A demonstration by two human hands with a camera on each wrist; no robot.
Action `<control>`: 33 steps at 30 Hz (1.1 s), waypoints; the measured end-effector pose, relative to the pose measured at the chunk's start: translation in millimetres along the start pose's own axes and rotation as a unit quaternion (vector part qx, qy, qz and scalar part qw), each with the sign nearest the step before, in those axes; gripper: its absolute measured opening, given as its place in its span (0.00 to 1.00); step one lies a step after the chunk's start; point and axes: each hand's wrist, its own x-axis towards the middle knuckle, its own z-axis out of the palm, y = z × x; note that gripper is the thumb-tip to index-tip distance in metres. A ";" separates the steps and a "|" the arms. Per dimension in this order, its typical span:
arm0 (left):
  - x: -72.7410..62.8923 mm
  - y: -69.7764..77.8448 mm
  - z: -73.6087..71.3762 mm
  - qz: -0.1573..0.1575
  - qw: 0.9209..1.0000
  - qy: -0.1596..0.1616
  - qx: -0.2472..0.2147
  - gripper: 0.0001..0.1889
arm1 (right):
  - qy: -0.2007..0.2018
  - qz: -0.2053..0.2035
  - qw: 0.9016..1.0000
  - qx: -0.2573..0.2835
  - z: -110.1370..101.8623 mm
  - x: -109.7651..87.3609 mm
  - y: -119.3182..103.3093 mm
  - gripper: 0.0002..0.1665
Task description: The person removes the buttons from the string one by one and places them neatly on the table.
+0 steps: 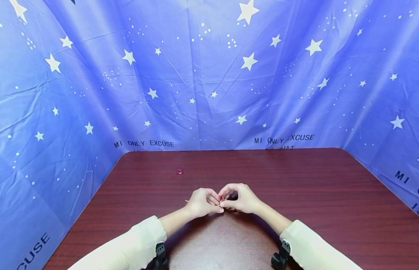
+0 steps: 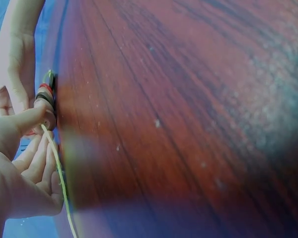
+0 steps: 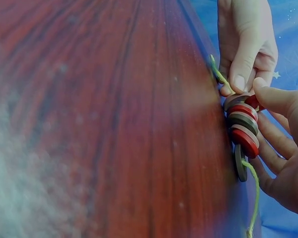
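My left hand and right hand meet low over the middle of the table. Several red, dark and pale buttons sit stacked on a thin yellow cord, seen best in the right wrist view. The left thumb and fingers pinch the cord close to one end of the stack. Between the right thumb and fingers is a red button, right at that same end; whether the cord passes through it cannot be told. A dark button hangs tilted at the stack's other end.
A single dark pink button lies on the brown wooden table, farther back and left of the hands. Blue star-printed cloth hangs behind the table and along both sides.
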 end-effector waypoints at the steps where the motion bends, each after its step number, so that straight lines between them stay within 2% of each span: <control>1: -0.1 0.2 0.4 0.001 1.000 0.001 0.002 0.13 | -0.001 0.000 1.000 -0.001 0.1 0.3 1.0 0.12; 9: 0.1 -2.6 -2.6 0.025 1.000 0.001 0.012 0.13 | 0.001 0.002 1.000 0.004 5.0 5.0 35.1 0.13; 13: -1.0 -3.1 -7.3 0.025 1.000 0.000 0.003 0.13 | 0.000 0.000 1.000 0.013 4.1 5.4 37.5 0.15; 21: -0.4 -4.3 -14.6 0.017 0.999 -0.011 -0.031 0.13 | -0.012 0.033 0.999 -0.009 1.4 7.0 35.6 0.14; 28: -0.6 -2.7 -20.7 0.015 0.999 -0.015 -0.032 0.12 | -0.022 0.025 0.999 -0.004 0.3 7.5 35.0 0.15; 33: -1.4 -3.1 -22.9 0.010 0.999 -0.015 -0.028 0.12 | -0.019 0.013 1.000 -0.020 0.7 8.0 35.4 0.18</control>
